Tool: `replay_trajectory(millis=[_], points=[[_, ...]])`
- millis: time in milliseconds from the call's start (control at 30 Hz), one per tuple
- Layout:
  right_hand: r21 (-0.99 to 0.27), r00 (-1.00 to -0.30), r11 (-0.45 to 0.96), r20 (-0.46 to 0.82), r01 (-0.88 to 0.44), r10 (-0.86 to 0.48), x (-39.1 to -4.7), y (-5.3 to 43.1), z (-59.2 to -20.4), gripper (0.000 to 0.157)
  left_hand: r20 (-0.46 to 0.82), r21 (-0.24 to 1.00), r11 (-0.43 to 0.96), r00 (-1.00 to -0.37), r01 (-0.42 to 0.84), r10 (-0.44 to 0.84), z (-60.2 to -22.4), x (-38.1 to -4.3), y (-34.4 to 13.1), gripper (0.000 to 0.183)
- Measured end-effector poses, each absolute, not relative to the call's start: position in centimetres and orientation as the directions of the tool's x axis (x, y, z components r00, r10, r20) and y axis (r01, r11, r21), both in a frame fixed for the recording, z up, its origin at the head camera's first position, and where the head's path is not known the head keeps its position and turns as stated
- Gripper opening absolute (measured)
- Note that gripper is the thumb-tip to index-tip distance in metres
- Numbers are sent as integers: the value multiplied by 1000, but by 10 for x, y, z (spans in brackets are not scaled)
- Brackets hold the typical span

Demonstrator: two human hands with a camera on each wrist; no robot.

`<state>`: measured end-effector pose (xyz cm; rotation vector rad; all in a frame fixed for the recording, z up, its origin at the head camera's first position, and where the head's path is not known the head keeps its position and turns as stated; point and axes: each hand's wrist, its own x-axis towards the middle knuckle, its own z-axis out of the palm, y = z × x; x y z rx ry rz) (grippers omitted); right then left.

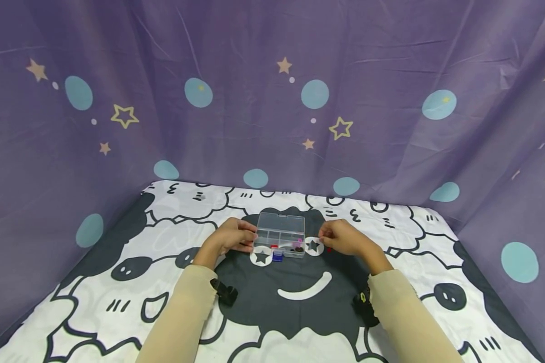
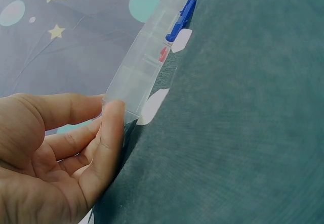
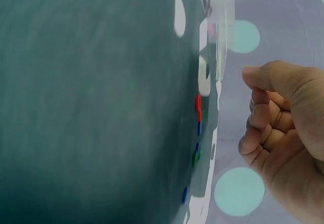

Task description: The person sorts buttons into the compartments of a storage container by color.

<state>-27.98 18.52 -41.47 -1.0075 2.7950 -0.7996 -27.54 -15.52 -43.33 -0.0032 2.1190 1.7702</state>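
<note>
A clear plastic compartment box lies on the dark cloth with its lid raised at the back. My left hand grips its left end, thumb and fingers on the edge, as the left wrist view also shows. A blue clasp-like piece sits at the box's front edge, near a small red piece. Pink bits and dark ones lie in the right compartments. My right hand hovers right of the box, fingers curled and thumb near the forefinger; I cannot tell whether something tiny is between them.
Small red, green and blue pieces lie on the cloth right of the box, below my right hand. The cloth has a cartoon sheep print. A purple curtain hangs behind.
</note>
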Motion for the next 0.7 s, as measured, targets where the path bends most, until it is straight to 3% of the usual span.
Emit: replay_trajectory(millis=[700], points=[[-470,-793,729,-93,-499,-603,-285,205,-420,9,-292,946,215,-927,-244,235,-435,-277,-155,30]])
